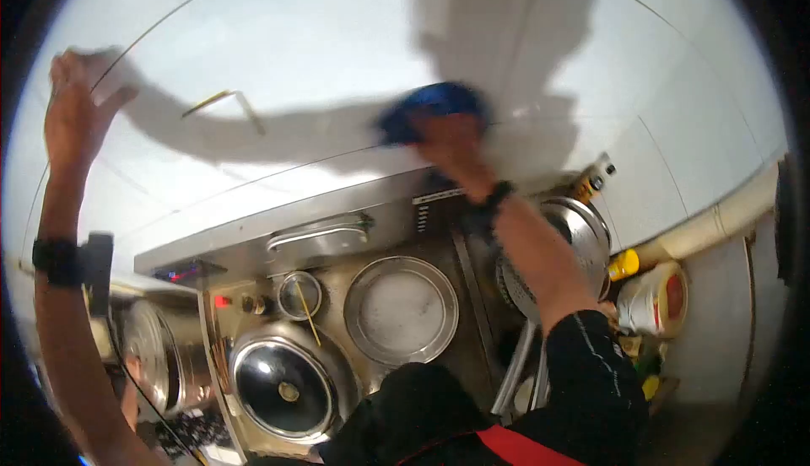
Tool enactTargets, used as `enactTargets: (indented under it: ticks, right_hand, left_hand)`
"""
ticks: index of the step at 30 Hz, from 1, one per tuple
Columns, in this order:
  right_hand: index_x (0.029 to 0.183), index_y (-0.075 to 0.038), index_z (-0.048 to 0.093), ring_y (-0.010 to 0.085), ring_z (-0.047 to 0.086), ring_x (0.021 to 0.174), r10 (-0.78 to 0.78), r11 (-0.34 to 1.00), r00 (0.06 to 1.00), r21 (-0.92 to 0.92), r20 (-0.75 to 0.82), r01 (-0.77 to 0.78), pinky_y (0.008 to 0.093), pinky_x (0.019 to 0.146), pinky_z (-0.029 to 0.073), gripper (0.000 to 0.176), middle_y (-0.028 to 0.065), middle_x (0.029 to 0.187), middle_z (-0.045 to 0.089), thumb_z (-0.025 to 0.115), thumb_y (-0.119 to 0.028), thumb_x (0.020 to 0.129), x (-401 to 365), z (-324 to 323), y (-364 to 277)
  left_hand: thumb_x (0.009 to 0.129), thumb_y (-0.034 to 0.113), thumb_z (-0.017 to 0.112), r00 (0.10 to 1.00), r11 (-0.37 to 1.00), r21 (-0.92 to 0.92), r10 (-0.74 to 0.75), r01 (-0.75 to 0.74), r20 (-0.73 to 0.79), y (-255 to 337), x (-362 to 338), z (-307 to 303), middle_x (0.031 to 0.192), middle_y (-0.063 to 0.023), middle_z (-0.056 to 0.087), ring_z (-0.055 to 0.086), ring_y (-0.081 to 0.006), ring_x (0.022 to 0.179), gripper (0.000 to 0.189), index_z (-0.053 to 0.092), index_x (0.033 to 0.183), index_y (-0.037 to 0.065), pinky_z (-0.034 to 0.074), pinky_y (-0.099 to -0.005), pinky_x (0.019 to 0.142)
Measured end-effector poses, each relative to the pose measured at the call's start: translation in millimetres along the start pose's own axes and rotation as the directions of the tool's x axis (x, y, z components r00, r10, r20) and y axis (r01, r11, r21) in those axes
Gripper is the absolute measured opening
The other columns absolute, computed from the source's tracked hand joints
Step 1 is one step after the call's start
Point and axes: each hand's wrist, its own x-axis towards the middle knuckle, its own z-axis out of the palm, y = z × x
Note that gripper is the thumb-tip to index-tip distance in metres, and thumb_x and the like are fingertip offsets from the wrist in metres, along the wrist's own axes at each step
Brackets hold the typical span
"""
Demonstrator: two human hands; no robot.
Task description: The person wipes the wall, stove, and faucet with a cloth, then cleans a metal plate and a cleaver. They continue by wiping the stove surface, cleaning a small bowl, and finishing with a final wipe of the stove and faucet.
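Against the white tiled wall [321, 61], my right hand [456, 141] presses a blue cloth [443, 102]; hand and cloth are blurred by motion. My left hand [72, 120] rests at the wall's far left, thumb apart from the fingers, holding nothing. Below the cloth runs a steel counter backsplash [228, 230] with a handle [321, 234]. A round metal pan [401, 310] with whitish content sits on the counter under my right arm.
A lidded pot [287, 386] stands front left, beside a small glass bowl [300, 296] with a chopstick-like stick across it. Steel pans [578, 230], a bottle [595, 177] and a white tub [654, 297] crowd the right. Another person's hand [131, 382] shows lower left, near a large metal pot [173, 352].
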Motion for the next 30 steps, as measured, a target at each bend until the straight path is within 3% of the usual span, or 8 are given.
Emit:
enactTargets:
  ticks: [4, 10, 14, 16, 19, 21, 25, 30]
  right_hand:
    - [0.133, -0.001, 0.044, 0.0466, 0.037, 0.127, 0.033, 0.992, 0.851, -0.09, -0.523, -0.093, 0.0556, 0.111, 0.019, 0.083, 0.0252, 0.134, 0.045, 0.07, -0.051, 0.072, -9.4, 8.9, 78.8]
    - [0.124, -0.007, 0.054, 0.0319, 0.056, 0.109, -0.121, 0.989, 0.972, 0.06, -0.201, 0.135, 0.053, 0.101, 0.036, 0.055, 0.0157, 0.121, 0.059, 0.062, -0.044, 0.083, 58.3, 23.5, -89.8]
    - [0.122, -0.009, 0.056, 0.0296, 0.062, 0.098, -0.514, 0.791, 0.853, 0.333, -0.093, 0.513, 0.0461, 0.09, 0.048, 0.038, 0.0095, 0.115, 0.063, 0.054, -0.033, 0.092, 67.0, 67.0, -149.6]
    - [0.109, -0.014, 0.064, 0.0272, 0.063, 0.094, -0.561, 0.722, 0.739, 0.216, -0.373, 0.657, 0.0416, 0.079, 0.052, 0.03, 0.0048, 0.103, 0.066, 0.057, -0.036, 0.089, 74.2, 67.8, -148.3]
    - [0.115, -0.014, 0.061, 0.0265, 0.064, 0.088, -0.525, 0.851, 0.837, 0.098, 0.154, 0.515, 0.0431, 0.068, 0.052, 0.037, 0.0046, 0.089, 0.067, 0.06, -0.034, 0.085, 102.9, -28.3, -129.5]
    - [0.122, -0.015, 0.059, 0.0237, 0.055, 0.072, -0.514, 0.843, 0.813, -0.338, -0.272, 0.419, 0.0429, 0.074, 0.043, 0.052, 0.0036, 0.073, 0.057, 0.065, -0.042, 0.078, 137.6, -72.2, -127.4]
    - [0.138, -0.015, 0.046, 0.0262, 0.051, 0.104, -0.42, 0.905, 0.65, -0.342, -0.633, 0.253, 0.0491, 0.105, 0.031, 0.072, 0.0026, 0.136, 0.05, 0.07, -0.04, 0.075, 176.8, -104.8, -164.1]
    - [0.138, -0.018, 0.045, 0.0283, 0.051, 0.117, -0.655, 0.754, 0.734, -0.212, -0.181, 0.622, 0.043, 0.1, 0.04, 0.06, 0.003, 0.136, 0.05, 0.064, -0.023, 0.082, 111.5, -28.0, -140.8]
  left_hand:
    - [0.073, 0.047, 0.075, 0.974, 0.97, -0.178, -0.13, 0.164, 0.185, 20.0, 2.1, -24.3, 0.142, -0.0319, 0.032, 0.042, -0.0405, 0.128, 0.094, 0.033, 0.138, -0.006, 0.045, -0.041, 0.1]
    - [0.067, 0.047, 0.079, 0.966, 0.981, -0.19, -0.091, 0.044, -0.244, 16.7, 0.5, -10.5, 0.129, -0.0282, 0.045, 0.054, -0.0392, 0.114, 0.089, 0.039, 0.126, -0.007, 0.051, -0.0425, 0.091]
    - [0.065, 0.046, 0.081, 0.985, 0.952, -0.256, -0.172, 0.17, 0.014, 24.9, 2.5, -30.8, 0.134, -0.0289, 0.04, 0.052, -0.0384, 0.117, 0.099, 0.034, 0.134, -0.008, 0.053, -0.0408, 0.089]
    - [0.064, 0.048, 0.082, 0.982, 0.957, -0.22, -0.186, 0.191, 0.045, 30.6, 1.2, -41.6, 0.14, -0.0333, 0.033, 0.043, -0.0425, 0.127, 0.107, 0.029, 0.137, -0.011, 0.049, -0.0413, 0.097]
    - [0.064, 0.047, 0.082, 0.979, 0.961, -0.186, -0.195, 0.204, 0.063, 31.9, 2.2, -50.6, 0.141, -0.0382, 0.028, 0.033, -0.0447, 0.134, 0.11, 0.027, 0.136, -0.016, 0.045, -0.0422, 0.101]
    - [0.065, 0.044, 0.083, 0.984, 0.927, -0.329, -0.169, 0.179, 0.06, 27.6, 1.6, -52.8, 0.14, -0.0398, 0.028, 0.036, -0.0464, 0.131, 0.108, 0.028, 0.135, -0.017, 0.046, -0.043, 0.1]
    - [0.069, 0.037, 0.081, 0.971, 0.891, -0.388, -0.193, 0.234, 0.141, 29.0, 1.8, -70.1, 0.141, -0.0329, 0.034, 0.042, -0.0427, 0.127, 0.096, 0.032, 0.137, -0.01, 0.044, -0.0428, 0.101]
    - [0.074, 0.037, 0.077, 0.981, 0.843, -0.53, 0.013, 0.092, 0.191, -15.4, -43.0, -70.1, 0.143, -0.0297, 0.03, 0.041, -0.0407, 0.128, 0.092, 0.03, 0.14, -0.006, 0.04, -0.0404, 0.106]
